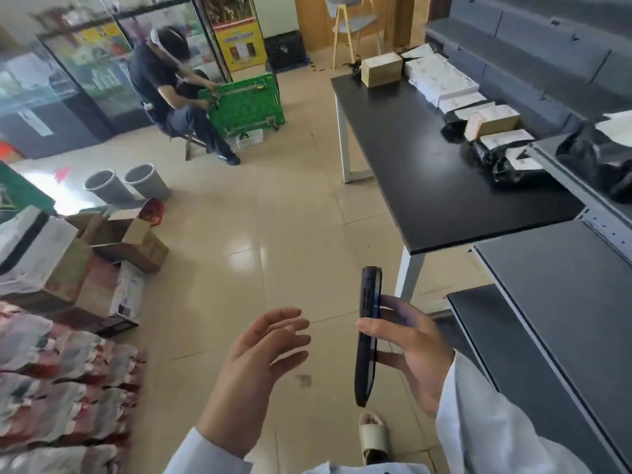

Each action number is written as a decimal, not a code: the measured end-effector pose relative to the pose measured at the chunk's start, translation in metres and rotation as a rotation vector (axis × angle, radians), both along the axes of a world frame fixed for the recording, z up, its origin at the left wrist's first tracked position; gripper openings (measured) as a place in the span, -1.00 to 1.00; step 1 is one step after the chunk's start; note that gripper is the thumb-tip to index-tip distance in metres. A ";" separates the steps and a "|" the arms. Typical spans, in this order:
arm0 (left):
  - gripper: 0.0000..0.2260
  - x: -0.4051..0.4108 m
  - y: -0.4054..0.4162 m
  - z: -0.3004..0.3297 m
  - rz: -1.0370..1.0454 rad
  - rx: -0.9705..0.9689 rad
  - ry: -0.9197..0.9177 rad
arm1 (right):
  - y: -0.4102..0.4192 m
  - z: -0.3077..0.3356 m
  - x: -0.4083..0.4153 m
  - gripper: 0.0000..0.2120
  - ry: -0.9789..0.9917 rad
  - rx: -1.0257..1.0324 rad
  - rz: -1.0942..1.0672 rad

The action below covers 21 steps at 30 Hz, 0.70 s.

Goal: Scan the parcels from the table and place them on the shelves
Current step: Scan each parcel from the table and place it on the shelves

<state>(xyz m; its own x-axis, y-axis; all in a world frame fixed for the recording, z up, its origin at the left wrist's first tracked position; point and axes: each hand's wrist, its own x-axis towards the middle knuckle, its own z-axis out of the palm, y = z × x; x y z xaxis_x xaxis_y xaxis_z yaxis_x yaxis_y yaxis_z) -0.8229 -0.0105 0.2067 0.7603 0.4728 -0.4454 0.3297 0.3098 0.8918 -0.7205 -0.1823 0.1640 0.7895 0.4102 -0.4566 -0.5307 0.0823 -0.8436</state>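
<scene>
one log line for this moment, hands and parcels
left hand: open, holds nothing | right hand: grips scanner edge-on | parcels: on black table | shelf: bare here

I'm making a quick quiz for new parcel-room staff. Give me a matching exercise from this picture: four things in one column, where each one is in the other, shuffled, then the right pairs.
Things:
1. handheld scanner
2. cardboard parcel
3. two grey bins
4. left hand

Places or states:
A. standing on the floor
B. at the far end of the black table
C. open, holding nothing
D. held edge-on in the right hand

Pairs: 1-D, 2-B, 3-A, 4-C
</scene>
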 end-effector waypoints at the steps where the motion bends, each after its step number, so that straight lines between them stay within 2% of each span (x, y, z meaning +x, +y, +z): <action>1: -0.81 0.014 0.008 0.000 0.014 -0.003 -0.006 | 0.012 -0.002 0.013 -0.56 0.006 -0.001 0.012; 6: -0.81 0.063 0.048 -0.016 0.027 -0.084 0.027 | 0.063 -0.016 0.074 -0.69 0.013 -0.085 0.040; 11: -0.82 0.138 0.104 -0.039 0.045 -0.165 0.058 | 0.105 -0.024 0.144 -0.52 0.020 -0.138 0.031; 15: -0.83 0.227 0.157 -0.046 -0.071 -0.186 0.015 | 0.146 -0.029 0.217 -0.69 0.013 -0.175 -0.069; 21: -0.82 0.357 0.252 -0.015 -0.180 -0.171 -0.070 | 0.214 0.010 0.316 -0.73 -0.028 -0.176 -0.198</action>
